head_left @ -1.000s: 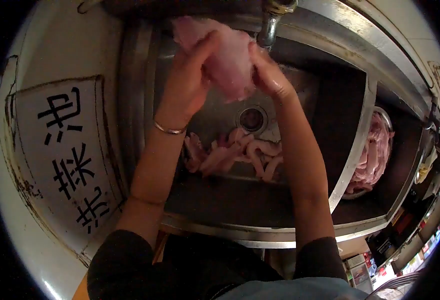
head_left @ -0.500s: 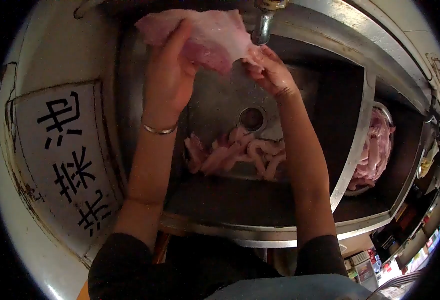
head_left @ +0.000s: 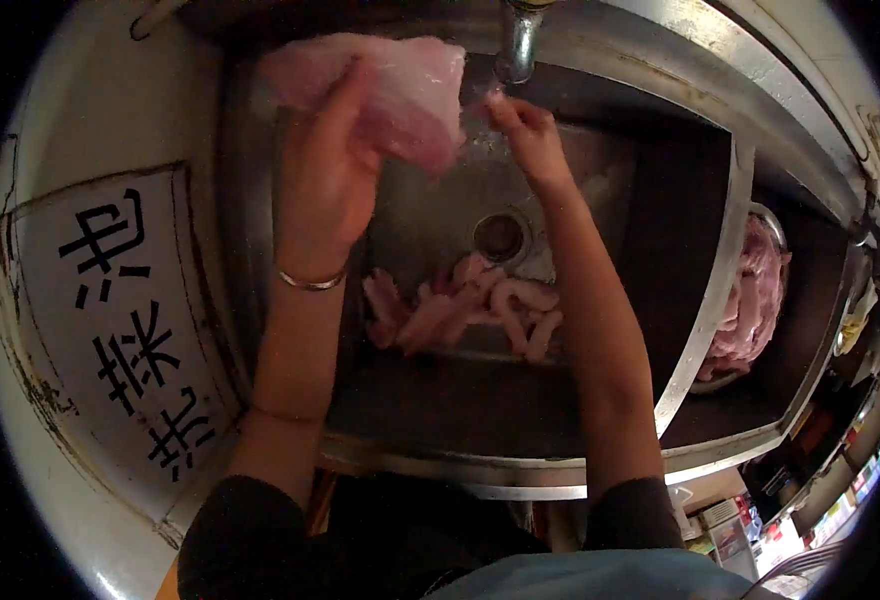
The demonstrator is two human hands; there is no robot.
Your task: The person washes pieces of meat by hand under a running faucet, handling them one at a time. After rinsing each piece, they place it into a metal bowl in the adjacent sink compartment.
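Head camera view: Bare hands work a slab of raw meat (head_left: 400, 85) over a metal sink (head_left: 440, 385).

Fingers of the left hand (head_left: 330, 165) grip the slab from below, thumb laid against its near face, while the fingertips of the right hand (head_left: 530, 135) pinch narrowly at a small pale scrap (head_left: 493, 92), blurred, just beneath the faucet (head_left: 518, 48). The slab hangs in the air over the basin's far left part, to the left of the faucet. A bracelet (head_left: 312, 283) circles the left wrist. Below, strips of raw meat (head_left: 450, 305) lie in the basin on the near side of the drain (head_left: 501, 238); beyond the divider (head_left: 708, 300) at right, a bowl (head_left: 770, 218) holds more meat (head_left: 750, 300).
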